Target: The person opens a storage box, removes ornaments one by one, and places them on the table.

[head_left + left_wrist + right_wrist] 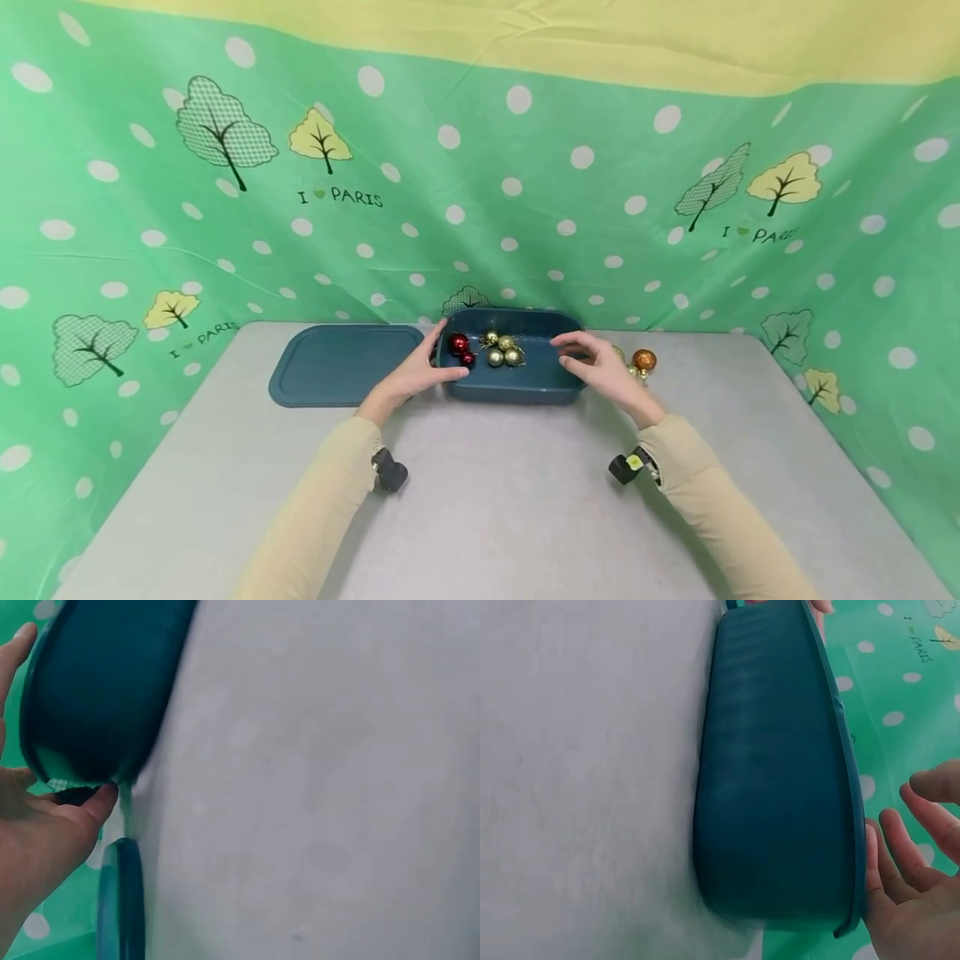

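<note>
A dark blue rectangular storage box (517, 397) stands near the back of the table. My left hand (412, 375) holds its left end, thumb over the front rim and fingers outside the end wall. Red baubles (458, 343), one large and one small, lie inside at the left, beside several gold baubles (507, 342). Over the right end hovers my right hand (600, 371), its fingers loosely bent and apart with nothing between them. In the right wrist view its lower fingers (900, 847) show just past the rim.
The box's flat blue lid (330, 367) lies on the grey table (510, 500) to the left. Right of the box rest an orange bauble (644, 360) and gold ones, partly hidden by my right hand. A green dotted cloth (480, 225) hangs behind the table.
</note>
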The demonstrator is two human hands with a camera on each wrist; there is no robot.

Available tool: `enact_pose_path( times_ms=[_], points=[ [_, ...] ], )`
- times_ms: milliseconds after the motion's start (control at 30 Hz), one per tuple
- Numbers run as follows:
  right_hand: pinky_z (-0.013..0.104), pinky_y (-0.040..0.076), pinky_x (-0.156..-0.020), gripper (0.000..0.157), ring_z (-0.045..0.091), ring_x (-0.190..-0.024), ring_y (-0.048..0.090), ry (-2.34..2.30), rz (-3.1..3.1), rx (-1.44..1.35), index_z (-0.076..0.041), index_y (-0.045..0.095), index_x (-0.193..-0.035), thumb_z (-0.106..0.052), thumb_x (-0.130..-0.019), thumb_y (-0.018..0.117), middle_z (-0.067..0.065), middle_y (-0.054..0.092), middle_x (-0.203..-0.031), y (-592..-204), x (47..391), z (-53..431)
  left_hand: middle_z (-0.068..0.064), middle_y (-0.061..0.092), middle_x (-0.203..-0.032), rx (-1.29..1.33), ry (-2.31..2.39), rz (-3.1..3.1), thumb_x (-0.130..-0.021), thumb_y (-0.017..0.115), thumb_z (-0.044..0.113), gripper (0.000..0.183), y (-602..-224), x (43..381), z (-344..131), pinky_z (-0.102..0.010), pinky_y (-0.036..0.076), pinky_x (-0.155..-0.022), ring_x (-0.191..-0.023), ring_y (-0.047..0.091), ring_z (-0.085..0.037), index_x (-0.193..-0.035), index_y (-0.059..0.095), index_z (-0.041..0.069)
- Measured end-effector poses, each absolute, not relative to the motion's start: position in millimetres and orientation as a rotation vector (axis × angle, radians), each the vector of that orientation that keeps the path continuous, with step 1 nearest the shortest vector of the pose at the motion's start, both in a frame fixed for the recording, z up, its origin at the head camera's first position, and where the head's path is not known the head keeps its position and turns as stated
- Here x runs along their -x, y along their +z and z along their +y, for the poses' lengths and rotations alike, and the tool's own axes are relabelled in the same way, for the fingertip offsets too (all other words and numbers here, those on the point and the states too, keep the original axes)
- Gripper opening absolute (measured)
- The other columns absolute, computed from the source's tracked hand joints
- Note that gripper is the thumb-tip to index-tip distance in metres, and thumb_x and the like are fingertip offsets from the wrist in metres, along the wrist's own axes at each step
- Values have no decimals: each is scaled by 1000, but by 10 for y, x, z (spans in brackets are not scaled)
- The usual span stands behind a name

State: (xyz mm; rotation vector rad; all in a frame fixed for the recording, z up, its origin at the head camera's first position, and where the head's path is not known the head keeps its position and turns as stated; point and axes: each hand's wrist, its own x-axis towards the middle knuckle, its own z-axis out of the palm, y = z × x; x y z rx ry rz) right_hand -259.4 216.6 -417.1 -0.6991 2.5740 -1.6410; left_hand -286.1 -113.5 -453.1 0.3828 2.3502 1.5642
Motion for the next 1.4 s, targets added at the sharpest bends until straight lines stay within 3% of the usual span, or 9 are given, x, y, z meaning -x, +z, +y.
enact_pose_path(
  times_ms=[300,467,667,1100,1400],
  points=[
    [40,50,-85,27,37,-108,58,-1632,2542,709,2,60,-123,-2,-97,56,23,57,-123,-4234,2623,1998,-12,3,-160,-449,1458,2417,-85,75,34,99,-4493,2939,-1120,-61,19,-108,-144,7,-38,-157,9,22],
    [44,50,-82,27,35,-106,59,-1562,2566,726,2,60,-123,-5,-97,57,21,56,-126,-4250,2673,1868,-12,2,-160,-435,1474,2409,-84,77,33,101,-4512,2925,-1137,-63,17,-107,-144,5,-37,-157,7,26],
    [42,50,-80,27,30,-102,62,-1463,2589,683,2,61,-122,-5,-96,58,18,58,-125,-4259,2765,1759,-6,-1,-161,-491,1517,2331,-85,77,27,102,-4545,2953,-1216,-63,14,-108,-145,0,-33,-157,5,32],
    [45,50,-83,29,34,-101,61,-1479,2527,628,6,60,-121,0,-93,58,23,58,-123,-4335,2964,1619,-2,-4,-161,-481,1537,2257,-86,75,27,100,-4595,2991,-1231,-63,10,-108,-145,-4,-32,-155,3,38],
    [40,47,-86,38,29,-107,56,-1399,2468,518,0,57,-131,-3,-94,60,16,57,-128,-4385,3046,1573,-4,-12,-160,-469,1581,2213,-88,73,22,101,-4615,3005,-1217,-63,7,-108,-144,-10,-34,-156,-1,35]
  ],
)
